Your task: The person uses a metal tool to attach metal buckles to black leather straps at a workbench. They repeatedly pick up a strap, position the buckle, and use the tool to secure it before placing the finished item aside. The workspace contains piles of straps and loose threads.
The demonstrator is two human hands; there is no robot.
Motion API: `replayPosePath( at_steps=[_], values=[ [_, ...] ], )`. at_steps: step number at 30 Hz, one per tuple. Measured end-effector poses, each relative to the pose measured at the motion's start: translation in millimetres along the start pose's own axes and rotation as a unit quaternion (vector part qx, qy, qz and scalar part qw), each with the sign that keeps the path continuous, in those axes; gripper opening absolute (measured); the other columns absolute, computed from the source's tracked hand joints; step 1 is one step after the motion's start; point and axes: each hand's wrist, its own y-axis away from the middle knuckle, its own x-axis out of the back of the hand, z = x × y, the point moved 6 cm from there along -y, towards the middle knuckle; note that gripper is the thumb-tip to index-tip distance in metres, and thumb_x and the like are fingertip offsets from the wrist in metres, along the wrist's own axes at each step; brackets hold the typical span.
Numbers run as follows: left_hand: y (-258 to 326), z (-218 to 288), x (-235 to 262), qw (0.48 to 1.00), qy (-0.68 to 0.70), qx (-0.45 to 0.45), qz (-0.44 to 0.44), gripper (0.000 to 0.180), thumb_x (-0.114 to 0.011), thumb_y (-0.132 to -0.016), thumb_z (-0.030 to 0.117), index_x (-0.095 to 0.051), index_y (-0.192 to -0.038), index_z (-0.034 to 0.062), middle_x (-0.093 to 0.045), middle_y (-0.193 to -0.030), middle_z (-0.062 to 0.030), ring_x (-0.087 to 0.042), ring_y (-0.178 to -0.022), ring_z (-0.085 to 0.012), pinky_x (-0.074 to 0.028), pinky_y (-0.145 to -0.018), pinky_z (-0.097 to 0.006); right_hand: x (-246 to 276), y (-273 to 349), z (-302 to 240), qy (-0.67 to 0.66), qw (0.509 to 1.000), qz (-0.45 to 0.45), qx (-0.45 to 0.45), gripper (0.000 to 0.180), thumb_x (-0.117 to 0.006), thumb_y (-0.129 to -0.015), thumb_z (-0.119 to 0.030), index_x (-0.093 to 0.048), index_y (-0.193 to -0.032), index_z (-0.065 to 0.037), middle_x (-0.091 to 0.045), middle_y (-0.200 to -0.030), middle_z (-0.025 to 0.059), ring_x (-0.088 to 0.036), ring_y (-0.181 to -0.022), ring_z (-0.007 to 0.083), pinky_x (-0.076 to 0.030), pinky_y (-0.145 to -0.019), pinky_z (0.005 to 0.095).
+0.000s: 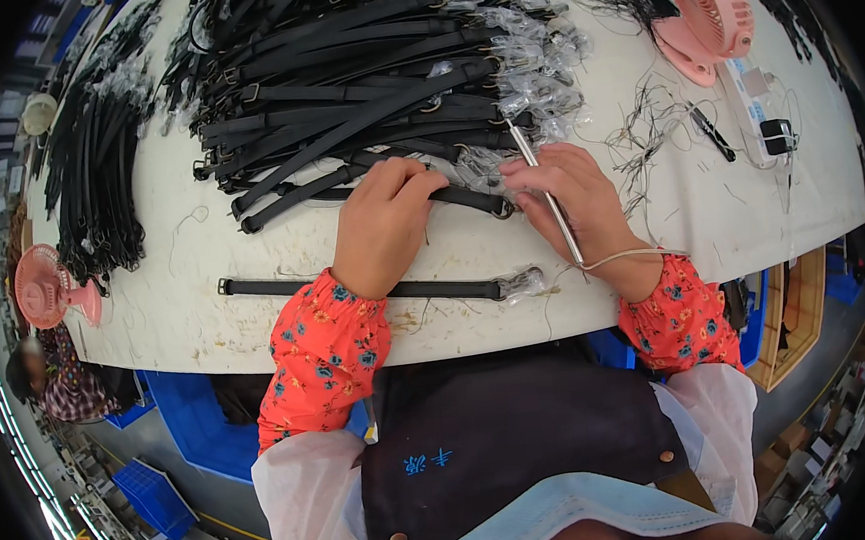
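My left hand (385,223) is closed, thumb and fingers pinching a black strap (470,201) that has a metal ring at its right end. My right hand (578,200) grips a slim silver pen-shaped tool (545,187), tilted with its upper end toward the strap pile; a thin cord (642,252) runs from its lower end past the wrist. The right fingers are close to the ring end of the held strap; whether they touch it I cannot tell. Nearer to me, another black strap (343,286) lies flat, its right end wrapped in clear plastic (522,284).
Beyond my hands lies a large pile of black straps (341,106) with plastic-wrapped ends. More straps (95,183) hang together at left. Pink fans (707,10) stand right and left. At right are a power strip (748,112), black snips (712,133) and loose threads.
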Motion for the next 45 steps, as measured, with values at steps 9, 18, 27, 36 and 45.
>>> replayPosePath(
  at_steps=[9, 18, 27, 36, 45],
  values=[
    [30, 7, 5, 0.993, 0.098, -0.012, -0.057, 0.043, -0.081, -0.077, 0.008, -0.066, -0.117, 0.01, -0.059, -0.125, -0.0099, -0.052, -0.118, -0.0332, -0.04, -0.104, -0.042, -13, 12, -9, -0.102, 0.99, -0.092, -0.024, 0.034, -0.077, -0.082, -0.004, -0.063, -0.112, -0.011, -0.069, -0.095, 0.0093, -0.067, -0.086, 0.0326, -0.053, -0.081, 0.0408],
    [16, 2, 9, 0.996, 0.029, -0.027, -0.074, 0.022, -0.083, -0.081, 0.017, -0.069, -0.096, 0.0084, -0.067, -0.098, -0.0078, -0.061, -0.092, -0.0274, -0.046, -0.086, -0.038, -26, 14, -13, -0.171, 0.971, -0.165, -0.006, 0.032, -0.076, -0.083, -0.004, -0.063, -0.112, -0.009, -0.069, -0.099, 0.0098, -0.066, -0.093, 0.0342, -0.054, -0.081, 0.0403],
    [26, -34, 119, 0.978, -0.127, 0.05, 0.156, 0.018, -0.08, -0.086, 0.013, -0.067, -0.076, 0.0061, -0.063, -0.065, -0.0039, -0.053, -0.06, -0.0209, -0.041, -0.066, -0.034, -22, 14, -2, -0.203, 0.964, -0.152, -0.078, 0.026, -0.074, -0.083, 0.003, -0.065, -0.104, -0.009, -0.069, -0.095, 0.0081, -0.067, -0.089, 0.0297, -0.056, -0.076, 0.037],
    [38, -32, 82, 0.969, -0.233, 0.034, 0.074, 0.021, -0.078, -0.084, 0.009, -0.066, -0.101, 0.0054, -0.066, -0.098, -0.0127, -0.063, -0.091, -0.0323, -0.05, -0.081, -0.042, -24, 10, -7, -0.184, 0.965, -0.175, -0.064, 0.023, -0.074, -0.084, -0.002, -0.067, -0.105, -0.009, -0.069, -0.093, 0.0081, -0.066, -0.089, 0.0313, -0.054, -0.079, 0.0391],
    [16, 37, -15, 0.992, 0.098, -0.063, -0.052, 0.033, -0.081, -0.081, 0.01, -0.068, -0.111, 0.0068, -0.064, -0.107, -0.0091, -0.061, -0.096, -0.0308, -0.051, -0.082, -0.039, -16, 11, 1, -0.183, 0.96, -0.16, -0.135, 0.024, -0.068, -0.098, -0.023, -0.065, -0.115, -0.007, -0.068, -0.103, 0.0123, -0.066, -0.094, 0.029, -0.054, -0.082, 0.0374]
  ],
)
